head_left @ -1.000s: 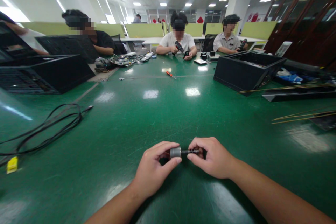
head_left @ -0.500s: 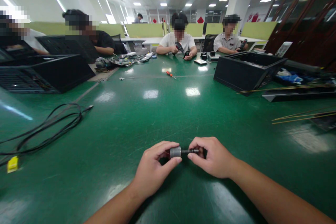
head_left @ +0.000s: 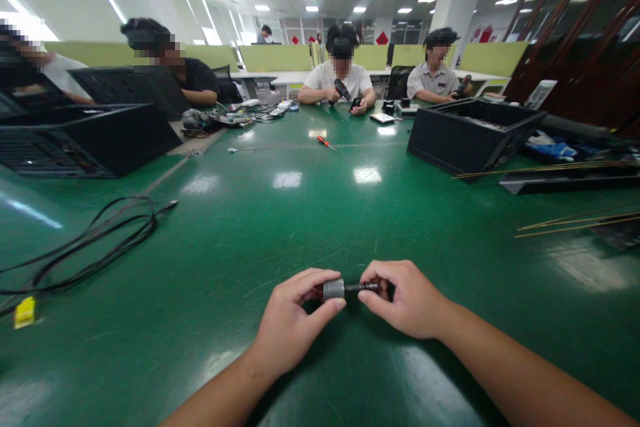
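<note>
Both hands [head_left: 350, 310] pinch a grey cylinder [head_left: 334, 289] above the glossy green table [head_left: 280, 227]

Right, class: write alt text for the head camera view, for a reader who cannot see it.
Two hands hold one small part above a green table: the left hand pinches a grey cylinder, and the right hand grips the dark rod sticking out of it. Black cables lie to the left; other people work at the far end.
</note>
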{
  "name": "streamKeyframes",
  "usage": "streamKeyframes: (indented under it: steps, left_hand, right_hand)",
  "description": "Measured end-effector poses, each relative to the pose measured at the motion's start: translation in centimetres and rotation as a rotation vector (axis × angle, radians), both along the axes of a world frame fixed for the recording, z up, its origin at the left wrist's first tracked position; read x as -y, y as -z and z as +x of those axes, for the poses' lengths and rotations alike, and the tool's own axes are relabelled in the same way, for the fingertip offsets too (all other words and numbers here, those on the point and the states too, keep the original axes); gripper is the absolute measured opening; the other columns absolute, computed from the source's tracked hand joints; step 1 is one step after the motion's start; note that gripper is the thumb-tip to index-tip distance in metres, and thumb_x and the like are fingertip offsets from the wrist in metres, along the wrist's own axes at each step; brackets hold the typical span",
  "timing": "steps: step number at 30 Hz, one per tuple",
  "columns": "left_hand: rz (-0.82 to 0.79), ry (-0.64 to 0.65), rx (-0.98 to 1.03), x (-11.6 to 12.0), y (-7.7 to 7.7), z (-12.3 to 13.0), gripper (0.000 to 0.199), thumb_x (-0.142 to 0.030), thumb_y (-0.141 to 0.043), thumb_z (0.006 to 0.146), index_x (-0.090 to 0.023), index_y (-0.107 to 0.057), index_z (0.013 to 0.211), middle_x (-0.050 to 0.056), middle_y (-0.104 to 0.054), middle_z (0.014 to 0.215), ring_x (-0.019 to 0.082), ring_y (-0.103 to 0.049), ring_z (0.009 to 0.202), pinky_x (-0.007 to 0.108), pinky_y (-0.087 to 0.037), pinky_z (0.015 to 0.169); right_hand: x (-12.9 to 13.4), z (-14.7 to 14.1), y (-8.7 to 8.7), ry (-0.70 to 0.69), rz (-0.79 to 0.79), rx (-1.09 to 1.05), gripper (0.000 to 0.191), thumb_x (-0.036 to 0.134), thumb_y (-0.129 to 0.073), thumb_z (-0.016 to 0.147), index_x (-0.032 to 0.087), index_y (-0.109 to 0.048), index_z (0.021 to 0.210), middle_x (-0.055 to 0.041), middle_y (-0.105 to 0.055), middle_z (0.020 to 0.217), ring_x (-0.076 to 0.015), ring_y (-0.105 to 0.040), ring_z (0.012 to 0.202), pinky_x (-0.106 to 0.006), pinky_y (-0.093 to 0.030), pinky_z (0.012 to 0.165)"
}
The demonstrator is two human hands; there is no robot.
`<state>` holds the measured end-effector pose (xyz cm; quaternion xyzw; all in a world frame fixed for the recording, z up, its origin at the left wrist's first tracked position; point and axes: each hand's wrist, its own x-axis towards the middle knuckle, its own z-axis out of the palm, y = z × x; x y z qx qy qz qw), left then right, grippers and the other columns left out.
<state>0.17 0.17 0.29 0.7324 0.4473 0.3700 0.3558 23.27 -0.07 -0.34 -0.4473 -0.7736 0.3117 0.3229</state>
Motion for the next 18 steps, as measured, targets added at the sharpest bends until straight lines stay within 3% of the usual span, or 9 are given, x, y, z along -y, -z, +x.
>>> streamKeyframes:
  steps: [18]
  left_hand:
    - [-0.04, -0.006, 0.039, -0.15, 0.01, 0.16, 0.024, -0.029, -0.075, 0.081, -0.023, -0.076, 0.104, 0.004, -0.074, 0.097, 0.018, -0.071, 0.084, 0.026, -0.057, 0.075]
  right_hand:
    - [-0.1, 0.1, -0.08, 0.006, -0.01, 0.001, 0.002, 0.02, -0.067, 0.084, 0.02, -0.066, 0.084, 0.0046, -0.058, 0.062, -0.0117, -0.054, 0.055, -0.023, -0.039, 0.056]
